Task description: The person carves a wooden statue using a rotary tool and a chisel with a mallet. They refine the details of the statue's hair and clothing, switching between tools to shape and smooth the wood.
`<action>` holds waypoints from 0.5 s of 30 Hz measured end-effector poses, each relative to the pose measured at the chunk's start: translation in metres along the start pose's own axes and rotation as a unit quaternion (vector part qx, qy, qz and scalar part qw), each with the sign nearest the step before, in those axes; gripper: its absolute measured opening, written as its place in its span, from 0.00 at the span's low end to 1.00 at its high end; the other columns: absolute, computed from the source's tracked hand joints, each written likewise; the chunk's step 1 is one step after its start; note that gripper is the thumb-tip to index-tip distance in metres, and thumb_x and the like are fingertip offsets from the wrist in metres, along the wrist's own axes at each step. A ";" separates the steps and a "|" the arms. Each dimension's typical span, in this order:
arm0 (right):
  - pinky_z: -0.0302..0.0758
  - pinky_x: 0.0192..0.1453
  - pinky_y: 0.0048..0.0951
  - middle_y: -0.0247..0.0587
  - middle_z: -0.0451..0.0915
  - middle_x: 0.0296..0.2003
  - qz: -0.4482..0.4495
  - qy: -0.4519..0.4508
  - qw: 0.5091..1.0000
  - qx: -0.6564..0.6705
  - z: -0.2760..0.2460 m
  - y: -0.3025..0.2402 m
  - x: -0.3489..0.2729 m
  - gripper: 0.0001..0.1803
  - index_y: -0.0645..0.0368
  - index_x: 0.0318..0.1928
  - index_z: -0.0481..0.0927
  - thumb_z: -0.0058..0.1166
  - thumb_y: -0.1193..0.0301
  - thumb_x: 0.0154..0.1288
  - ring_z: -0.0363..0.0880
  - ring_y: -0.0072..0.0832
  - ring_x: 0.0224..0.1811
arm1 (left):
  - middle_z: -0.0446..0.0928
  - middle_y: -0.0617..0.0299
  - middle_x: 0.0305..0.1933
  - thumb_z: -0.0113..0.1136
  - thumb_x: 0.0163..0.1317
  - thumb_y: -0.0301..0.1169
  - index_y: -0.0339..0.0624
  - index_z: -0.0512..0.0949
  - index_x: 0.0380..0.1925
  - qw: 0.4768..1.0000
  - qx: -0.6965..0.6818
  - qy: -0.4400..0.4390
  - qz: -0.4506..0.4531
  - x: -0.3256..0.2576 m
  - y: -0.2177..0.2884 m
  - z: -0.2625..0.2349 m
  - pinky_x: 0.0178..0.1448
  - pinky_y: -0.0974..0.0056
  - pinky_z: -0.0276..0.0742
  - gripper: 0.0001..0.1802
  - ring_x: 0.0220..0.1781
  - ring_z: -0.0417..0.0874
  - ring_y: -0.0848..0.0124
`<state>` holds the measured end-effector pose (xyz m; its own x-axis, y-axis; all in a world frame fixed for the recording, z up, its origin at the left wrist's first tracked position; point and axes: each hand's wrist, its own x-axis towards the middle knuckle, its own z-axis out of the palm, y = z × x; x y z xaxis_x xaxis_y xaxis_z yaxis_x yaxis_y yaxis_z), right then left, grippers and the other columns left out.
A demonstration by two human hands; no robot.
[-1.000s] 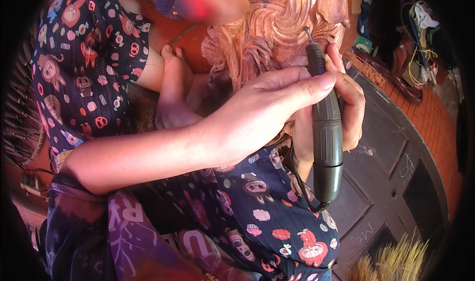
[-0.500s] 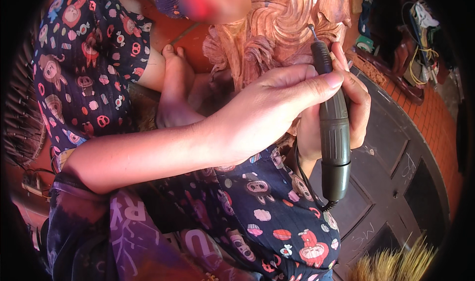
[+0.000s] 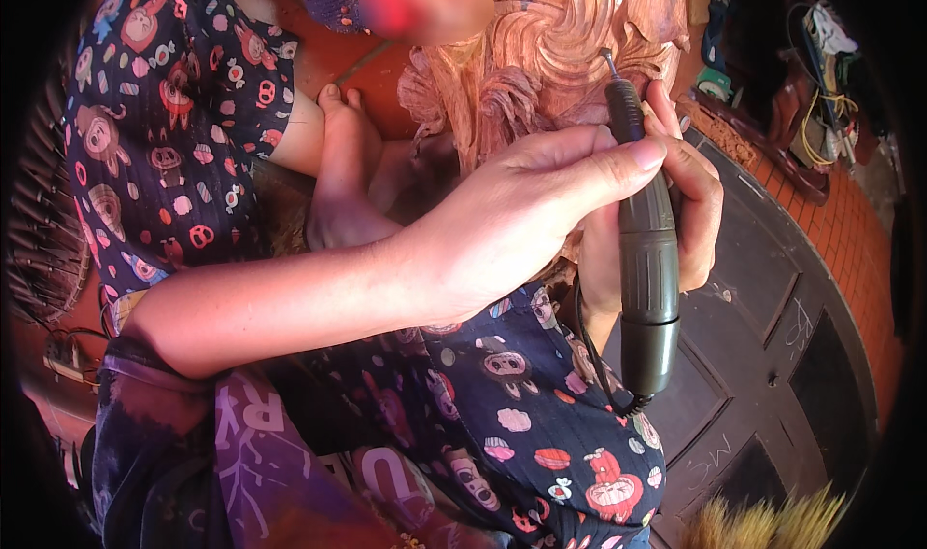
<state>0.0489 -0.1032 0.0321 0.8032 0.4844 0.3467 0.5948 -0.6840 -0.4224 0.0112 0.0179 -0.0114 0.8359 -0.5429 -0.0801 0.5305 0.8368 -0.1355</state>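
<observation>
While both hands close around a dark rotary tool (image 3: 649, 279), its long axis runs nearly straight away from the body, tipped slightly left, from the corded rear end to the slim metal bit (image 3: 609, 63) at the front. That bit lies at the swirling grooves of a reddish-brown wood carving (image 3: 550, 42), nearer the carving's right edge than its left (whether it presses or merely hovers, one cannot tell). The left hand (image 3: 521, 201) reaches across from the left and grips, its thumb laid over the tool's forward part; its other fingers are largely hidden. The right hand (image 3: 601, 264) sits behind the tool, its palm showing left of the barrel and its fingers curled around the right side, where they reach closest to the bit. Patterned trousers (image 3: 550, 433) hide most of its forearm. A thin black cable (image 3: 635, 406) leaves the rear end. Beyond the trousers spreads a dark panelled board (image 3: 744, 346), yellow bristles (image 3: 763, 522) lying over its lower edge.
</observation>
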 end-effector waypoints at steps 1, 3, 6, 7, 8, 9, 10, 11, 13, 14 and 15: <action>0.73 0.62 0.55 0.58 0.81 0.43 -0.005 -0.002 1.000 0.000 0.000 0.001 -0.001 0.15 0.69 0.41 0.73 0.64 0.81 0.54 0.79 0.54 0.53 | 0.72 0.62 0.57 0.46 0.74 0.39 0.35 0.67 0.62 1.000 0.005 0.009 0.009 -0.001 -0.002 0.000 0.65 0.67 0.65 0.23 0.60 0.71 0.76; 0.73 0.61 0.55 0.57 0.81 0.42 -0.006 -0.002 1.000 -0.003 0.000 0.002 -0.003 0.16 0.69 0.41 0.73 0.64 0.80 0.54 0.79 0.54 0.53 | 0.72 0.63 0.56 0.47 0.74 0.39 0.36 0.67 0.62 1.000 0.015 0.012 0.025 -0.001 -0.005 -0.001 0.64 0.67 0.66 0.23 0.59 0.72 0.76; 0.74 0.61 0.56 0.55 0.81 0.40 0.000 -0.002 1.000 -0.014 0.000 0.000 -0.004 0.16 0.68 0.41 0.73 0.65 0.80 0.54 0.80 0.54 0.52 | 0.73 0.63 0.55 0.47 0.74 0.38 0.36 0.68 0.61 0.999 0.014 0.005 0.034 -0.001 -0.006 -0.001 0.63 0.67 0.67 0.22 0.58 0.72 0.76; 0.74 0.61 0.56 0.55 0.81 0.40 -0.003 -0.002 1.000 -0.012 0.000 -0.001 -0.004 0.15 0.68 0.40 0.73 0.64 0.80 0.54 0.80 0.54 0.52 | 0.73 0.63 0.54 0.47 0.74 0.38 0.36 0.68 0.61 0.999 0.007 0.010 0.034 -0.002 -0.007 -0.001 0.63 0.67 0.67 0.22 0.58 0.73 0.76; 0.74 0.61 0.56 0.54 0.81 0.40 -0.006 -0.003 1.000 -0.011 -0.001 -0.001 -0.004 0.15 0.68 0.40 0.73 0.64 0.80 0.54 0.80 0.54 0.51 | 0.73 0.64 0.54 0.47 0.74 0.38 0.36 0.68 0.61 0.999 0.000 0.015 0.033 -0.002 -0.008 0.000 0.62 0.67 0.67 0.22 0.57 0.73 0.76; 0.74 0.61 0.56 0.54 0.81 0.40 -0.009 -0.004 1.000 -0.012 -0.001 0.000 -0.004 0.15 0.68 0.40 0.73 0.64 0.80 0.54 0.80 0.54 0.51 | 0.73 0.64 0.54 0.47 0.74 0.38 0.36 0.68 0.61 0.999 0.004 0.019 0.027 -0.003 -0.007 0.000 0.62 0.67 0.67 0.22 0.57 0.73 0.76; 0.74 0.61 0.57 0.54 0.81 0.40 -0.013 -0.004 1.000 -0.012 -0.001 0.001 -0.004 0.15 0.68 0.40 0.73 0.64 0.80 0.53 0.80 0.54 0.51 | 0.73 0.64 0.54 0.47 0.74 0.38 0.36 0.68 0.60 0.999 0.009 0.022 0.022 -0.004 -0.006 0.000 0.62 0.67 0.67 0.22 0.57 0.73 0.76; 0.73 0.61 0.57 0.54 0.81 0.39 -0.017 -0.005 1.000 -0.013 -0.001 0.002 -0.005 0.15 0.68 0.40 0.73 0.64 0.80 0.53 0.80 0.54 0.51 | 0.73 0.64 0.54 0.47 0.74 0.38 0.36 0.69 0.60 0.999 0.014 0.026 0.016 -0.004 -0.005 0.000 0.62 0.67 0.68 0.21 0.57 0.73 0.77; 0.73 0.61 0.58 0.54 0.81 0.39 -0.018 -0.012 1.000 -0.004 -0.002 0.003 -0.006 0.15 0.69 0.40 0.73 0.64 0.80 0.53 0.80 0.54 0.51 | 0.73 0.64 0.53 0.47 0.74 0.38 0.36 0.69 0.60 0.999 0.013 0.016 0.029 -0.005 -0.007 -0.002 0.62 0.68 0.68 0.21 0.56 0.73 0.77; 0.72 0.61 0.59 0.54 0.81 0.39 -0.018 -0.015 1.000 0.000 -0.002 0.003 -0.006 0.15 0.69 0.39 0.73 0.64 0.80 0.53 0.80 0.54 0.51 | 0.73 0.64 0.53 0.47 0.74 0.38 0.36 0.69 0.60 0.999 0.012 0.011 0.036 -0.005 -0.008 -0.003 0.61 0.68 0.68 0.21 0.56 0.74 0.77; 0.72 0.62 0.59 0.54 0.80 0.38 -0.017 -0.017 1.000 -0.001 -0.002 0.003 -0.007 0.15 0.69 0.39 0.73 0.64 0.80 0.53 0.80 0.54 0.50 | 0.73 0.64 0.53 0.47 0.74 0.38 0.35 0.69 0.60 0.999 0.019 0.012 0.025 -0.006 -0.007 -0.003 0.61 0.68 0.68 0.21 0.56 0.73 0.77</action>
<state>0.0448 -0.1093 0.0302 0.7833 0.5255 0.3321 0.6216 -0.6679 -0.4092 0.0023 0.0152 -0.0134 0.8578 -0.5023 -0.1086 0.4942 0.8643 -0.0942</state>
